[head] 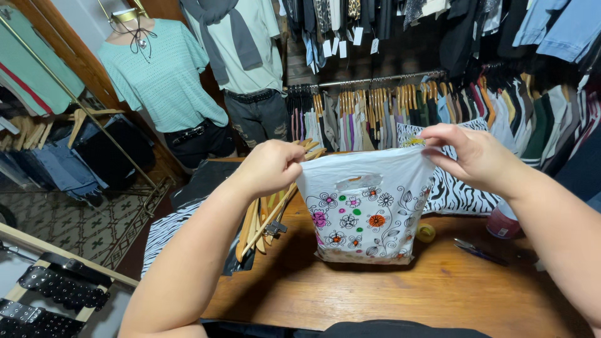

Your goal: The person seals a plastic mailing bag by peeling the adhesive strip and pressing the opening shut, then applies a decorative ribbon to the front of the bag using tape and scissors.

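Plastic bag: floral carrier bag [365, 213] stood upright on the wooden counter [438, 288], mouth not yet opened.
Left hand [270, 168]: grip pinched one top corner.
Right hand [472, 156]: grip pinched the other.

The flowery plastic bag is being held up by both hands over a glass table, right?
Not quite. The head view shows both the left hand and right hand holding the flowery plastic bag up, but over a wooden table, not a glass one.

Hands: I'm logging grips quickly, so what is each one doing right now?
Left hand: closed, pinching the top left corner of the flowered plastic bag.
Right hand: closed, pinching the bag's top right corner.
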